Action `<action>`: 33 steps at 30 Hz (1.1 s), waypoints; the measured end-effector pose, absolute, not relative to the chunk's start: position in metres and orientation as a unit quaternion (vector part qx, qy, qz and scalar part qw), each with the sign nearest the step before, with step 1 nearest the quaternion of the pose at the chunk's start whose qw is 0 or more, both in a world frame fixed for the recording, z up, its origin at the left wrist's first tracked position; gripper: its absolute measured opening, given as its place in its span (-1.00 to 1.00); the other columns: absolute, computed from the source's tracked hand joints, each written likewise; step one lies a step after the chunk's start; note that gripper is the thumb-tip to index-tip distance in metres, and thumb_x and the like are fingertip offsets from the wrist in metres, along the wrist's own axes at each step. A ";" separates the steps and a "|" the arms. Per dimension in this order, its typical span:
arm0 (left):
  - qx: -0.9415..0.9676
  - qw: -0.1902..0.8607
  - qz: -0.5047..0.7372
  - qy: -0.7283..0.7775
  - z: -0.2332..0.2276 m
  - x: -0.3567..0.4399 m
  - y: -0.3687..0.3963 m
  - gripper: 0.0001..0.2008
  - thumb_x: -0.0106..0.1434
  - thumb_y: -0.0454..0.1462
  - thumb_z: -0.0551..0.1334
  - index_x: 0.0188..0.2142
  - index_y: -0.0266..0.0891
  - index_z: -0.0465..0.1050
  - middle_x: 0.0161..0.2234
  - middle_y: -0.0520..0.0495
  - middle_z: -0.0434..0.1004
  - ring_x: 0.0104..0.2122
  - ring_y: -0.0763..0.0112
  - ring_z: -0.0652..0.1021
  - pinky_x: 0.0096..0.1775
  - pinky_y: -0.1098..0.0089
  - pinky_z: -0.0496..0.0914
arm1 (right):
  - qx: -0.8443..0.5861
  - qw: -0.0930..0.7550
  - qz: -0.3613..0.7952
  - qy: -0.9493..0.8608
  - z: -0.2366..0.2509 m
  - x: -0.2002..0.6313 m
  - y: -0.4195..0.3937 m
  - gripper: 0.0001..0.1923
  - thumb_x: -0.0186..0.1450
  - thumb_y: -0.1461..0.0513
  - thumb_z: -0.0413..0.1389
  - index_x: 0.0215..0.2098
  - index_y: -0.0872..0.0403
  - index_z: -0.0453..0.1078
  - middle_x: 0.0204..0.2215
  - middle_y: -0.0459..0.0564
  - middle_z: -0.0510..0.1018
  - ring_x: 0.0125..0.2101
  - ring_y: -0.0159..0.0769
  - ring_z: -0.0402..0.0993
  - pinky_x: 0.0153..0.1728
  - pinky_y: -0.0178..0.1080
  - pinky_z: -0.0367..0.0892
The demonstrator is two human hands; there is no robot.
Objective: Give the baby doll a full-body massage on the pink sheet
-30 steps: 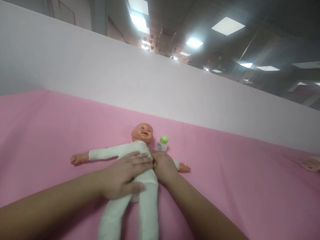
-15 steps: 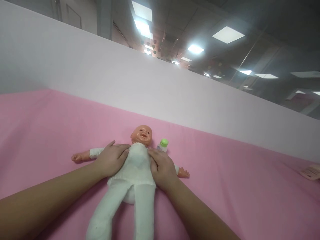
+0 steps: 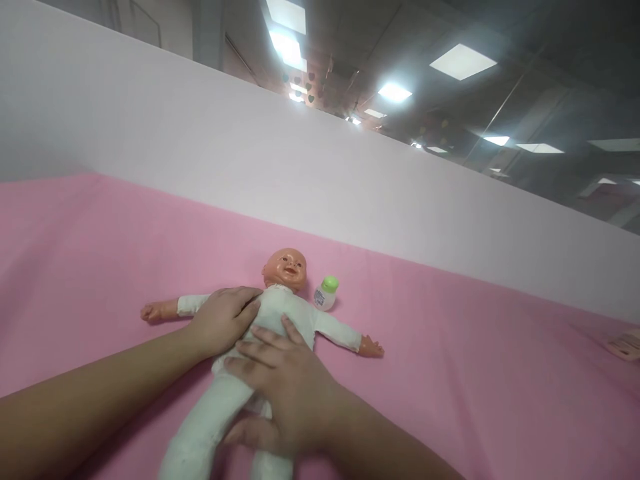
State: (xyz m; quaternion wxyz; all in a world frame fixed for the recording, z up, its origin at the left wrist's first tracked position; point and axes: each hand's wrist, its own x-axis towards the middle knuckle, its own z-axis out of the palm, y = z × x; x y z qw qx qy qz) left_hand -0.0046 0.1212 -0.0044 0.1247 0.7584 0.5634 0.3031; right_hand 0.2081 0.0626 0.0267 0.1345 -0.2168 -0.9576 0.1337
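A baby doll (image 3: 280,310) with a white cloth body and a hard plastic head lies on its back on the pink cloth (image 3: 450,373), arms out to both sides. My left hand (image 3: 225,320) rests flat along the doll's chest and side near its shoulder, fingers stretched out. Over the lower belly and upper legs spreads my right hand (image 3: 290,387), its fingers apart and thumb towards the legs. Part of the doll's trunk and one leg are hidden beneath it. Beside the doll's head is a small clear bottle (image 3: 325,300) with a green cap.
A white wall or panel (image 3: 320,173) rises behind the pink cloth. At the far right edge lies a pale pink item (image 3: 625,345), partly cut off. Ceiling lights show beyond the panel.
My right hand has moved from the doll's side down and left onto its belly, spreading its fingers. The doll's arm and the bottle now show more fully. My left hand stays about the same.
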 end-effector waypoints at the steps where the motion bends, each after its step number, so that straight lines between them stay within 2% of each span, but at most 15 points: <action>1: 0.758 0.129 0.302 0.563 -0.004 -0.005 0.121 -0.59 0.44 -0.08 -0.01 -0.06 -0.17 0.56 -0.06 -0.12 0.66 -0.07 0.12 0.60 0.00 0.14 0.41 | -0.229 0.134 0.137 -0.955 0.027 0.210 0.068 -0.31 0.40 -0.19 0.03 0.38 -0.11 0.17 0.35 -0.02 0.30 0.42 -0.10 -0.03 0.39 0.14 -0.56; 6: 0.763 0.134 0.305 0.554 -0.004 -0.005 0.121 -0.61 0.46 -0.09 -0.02 -0.08 -0.17 0.54 -0.06 -0.11 0.65 -0.05 0.13 0.59 0.02 0.14 0.39 | -0.268 0.119 0.135 -0.947 0.022 0.221 0.097 -0.36 0.46 -0.13 -0.03 0.40 -0.10 0.15 0.42 -0.02 0.15 0.45 -0.11 -0.14 0.41 0.14 -0.43; 11: 0.762 0.126 0.303 0.557 -0.004 -0.005 0.121 -0.58 0.45 -0.07 -0.01 0.03 -0.19 0.52 -0.02 -0.12 0.64 -0.03 0.09 0.59 0.04 0.11 0.38 | -0.350 0.123 0.137 -0.919 0.014 0.234 0.118 -0.35 0.48 -0.08 -0.04 0.45 -0.08 0.04 0.46 -0.01 0.03 0.45 -0.06 -0.19 0.40 0.15 -0.23; 13: 0.763 0.130 0.303 0.556 -0.003 -0.005 0.121 -0.56 0.45 -0.07 -0.01 0.04 -0.20 0.52 -0.02 -0.13 0.64 -0.03 0.09 0.59 0.04 0.10 0.39 | -0.389 0.150 0.137 -0.899 0.011 0.238 0.124 -0.40 0.50 0.00 -0.06 0.44 -0.04 0.07 0.44 0.02 0.07 0.43 -0.10 -0.07 0.39 0.07 -0.09; 15: 0.764 0.131 0.305 0.553 -0.004 -0.005 0.121 -0.56 0.45 -0.07 -0.02 0.04 -0.20 0.52 -0.02 -0.13 0.64 -0.03 0.09 0.59 0.04 0.11 0.40 | -0.426 0.184 0.131 -0.876 0.008 0.240 0.129 -0.47 0.51 0.10 -0.11 0.40 0.01 0.14 0.37 0.06 0.25 0.35 -0.16 0.15 0.33 -0.03 0.07; 17: 0.766 0.127 0.307 0.551 -0.005 -0.006 0.122 -0.55 0.45 -0.07 -0.03 0.04 -0.19 0.53 -0.02 -0.14 0.64 -0.03 0.09 0.59 0.04 0.10 0.40 | -0.463 0.196 0.119 -0.856 0.006 0.240 0.132 -0.53 0.50 0.20 -0.14 0.33 0.01 0.24 0.23 0.05 0.45 0.21 -0.18 0.37 0.20 -0.10 0.24; 19: 0.770 0.113 0.310 0.546 -0.006 -0.006 0.122 -0.55 0.44 -0.08 -0.03 0.05 -0.20 0.52 -0.01 -0.16 0.63 -0.02 0.08 0.58 0.06 0.08 0.40 | -0.502 0.174 0.093 -0.842 0.004 0.240 0.135 -0.56 0.44 0.29 -0.12 0.23 0.01 0.33 0.09 0.04 0.56 0.05 -0.15 0.49 0.04 -0.13 0.33; 23: 0.797 0.069 0.344 0.491 0.000 0.002 0.104 -0.61 0.42 -0.12 0.04 0.05 -0.21 0.51 0.04 -0.20 0.59 0.05 0.04 0.53 0.13 0.03 0.35 | -0.549 0.109 0.031 -0.828 -0.001 0.239 0.139 -0.58 0.35 0.35 -0.05 0.13 0.06 0.39 -0.03 0.12 0.61 -0.04 -0.05 0.52 -0.07 -0.12 0.30; 27: 0.891 0.126 0.343 0.271 0.018 0.022 0.064 -0.69 0.36 -0.20 0.13 0.04 -0.17 0.48 0.00 -0.18 0.61 0.05 0.09 0.54 0.19 0.06 0.31 | -0.544 0.103 0.026 -0.833 -0.004 0.240 0.139 -0.58 0.39 0.34 -0.07 0.17 0.05 0.36 0.00 0.13 0.60 -0.02 -0.06 0.50 -0.06 -0.13 0.26; 30: 0.919 0.173 0.304 0.183 0.029 0.033 0.044 -0.61 0.28 -0.22 0.22 0.10 -0.14 0.44 0.06 -0.17 0.59 0.06 0.08 0.55 0.27 0.05 0.24 | -0.545 0.111 0.032 -0.831 -0.005 0.240 0.140 -0.59 0.41 0.32 -0.07 0.17 0.05 0.37 0.00 0.12 0.60 -0.02 -0.07 0.50 -0.05 -0.14 0.25; 33: 0.930 0.182 0.247 0.201 0.032 0.033 0.044 -0.46 0.27 -0.13 0.28 0.23 -0.12 0.38 0.21 -0.18 0.48 0.18 0.01 0.48 0.34 0.00 0.12 | -0.539 0.116 0.037 -0.834 -0.005 0.239 0.140 -0.58 0.42 0.29 -0.06 0.21 0.04 0.35 0.00 0.12 0.60 0.00 -0.08 0.49 -0.01 -0.13 0.24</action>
